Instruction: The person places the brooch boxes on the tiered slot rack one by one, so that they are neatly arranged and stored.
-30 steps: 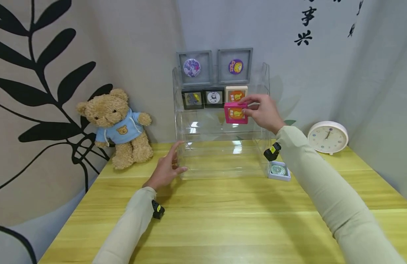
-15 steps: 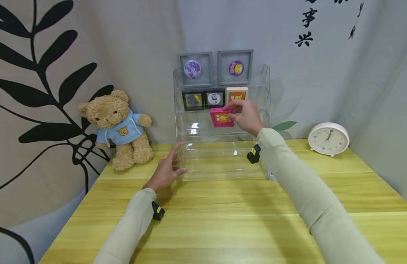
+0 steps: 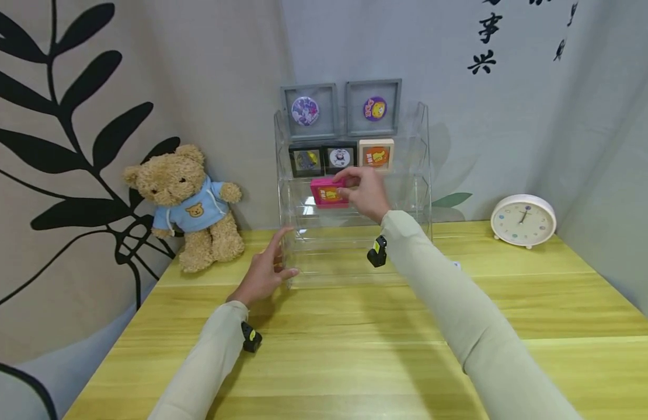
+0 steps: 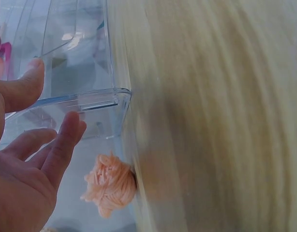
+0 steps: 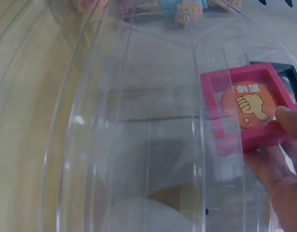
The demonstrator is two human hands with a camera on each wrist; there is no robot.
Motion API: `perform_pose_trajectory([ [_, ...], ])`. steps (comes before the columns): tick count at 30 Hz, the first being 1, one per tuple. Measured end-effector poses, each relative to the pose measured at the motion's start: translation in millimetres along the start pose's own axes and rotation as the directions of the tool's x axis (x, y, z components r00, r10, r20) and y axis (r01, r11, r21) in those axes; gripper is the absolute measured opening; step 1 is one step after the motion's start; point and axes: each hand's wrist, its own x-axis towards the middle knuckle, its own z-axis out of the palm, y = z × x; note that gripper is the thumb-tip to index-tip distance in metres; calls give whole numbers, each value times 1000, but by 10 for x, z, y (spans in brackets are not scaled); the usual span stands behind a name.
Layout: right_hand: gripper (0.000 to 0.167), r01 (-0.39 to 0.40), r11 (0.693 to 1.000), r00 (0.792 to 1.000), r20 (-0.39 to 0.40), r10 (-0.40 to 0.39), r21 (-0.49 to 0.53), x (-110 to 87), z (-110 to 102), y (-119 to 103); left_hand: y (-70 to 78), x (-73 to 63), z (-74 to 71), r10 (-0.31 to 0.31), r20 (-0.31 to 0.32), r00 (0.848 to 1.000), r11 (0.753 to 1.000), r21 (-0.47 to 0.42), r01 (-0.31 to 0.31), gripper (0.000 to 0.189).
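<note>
My right hand (image 3: 363,191) pinches a small pink display frame (image 3: 328,193) by its right side, thumb in front and fingers behind. Inside the frame is a round orange badge (image 5: 250,104) with a yellow hand on it. The frame is at the third tier down of a clear tiered acrylic display rack (image 3: 355,274), behind a transparent front lip in the right wrist view. My left hand (image 3: 263,271) is at the rack's lower left side, fingers and thumb extended on either side of its edge. A cream frame (image 3: 376,154) and two black frames (image 3: 306,160) stand one tier above.
Two grey frames (image 3: 309,111) with round badges stand on the top tier. A teddy bear (image 3: 190,207) in a blue hoodie sits left of the rack, and a white round clock (image 3: 523,220) stands at right. My right sleeve mostly hides a small pale object (image 3: 457,265).
My right hand has carried the pink frame left and slightly down, from below the cream frame to below the black ones. My left hand has stayed at the rack's side.
</note>
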Motion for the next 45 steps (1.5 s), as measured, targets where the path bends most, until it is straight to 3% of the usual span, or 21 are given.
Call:
perform_pose_trajectory([
  [11,20,-29,999,999,-35,31,42,27,188,15,8,18,9,14,-5,1000,1000,-5,-14,97],
  [18,27,-18,1000,1000,-10,18,-3,-16,208,-33,15,11,4,12,-9,1000,1000,-9,-12,97],
  [22,37,27,993,999,43,-22,-115,-43,205,-48,19,9,3,7,-7,1000,1000,-14,-7,97],
  [27,48,118,959,988,125,-88,-258,-82,177,-67,27,4,-20,0,-4,1000,1000,-6,0,97],
  [35,59,253,927,960,189,-205,-278,-178,82,-55,-14,3,-35,15,-7,1000,1000,6,-15,97],
  [38,56,264,927,958,185,-220,-265,-251,23,-43,-35,-2,-14,21,-11,1000,1000,4,-21,98],
  [45,28,256,943,959,176,-221,-211,-554,-264,38,-29,2,13,3,-2,1000,1000,-7,-3,98],
])
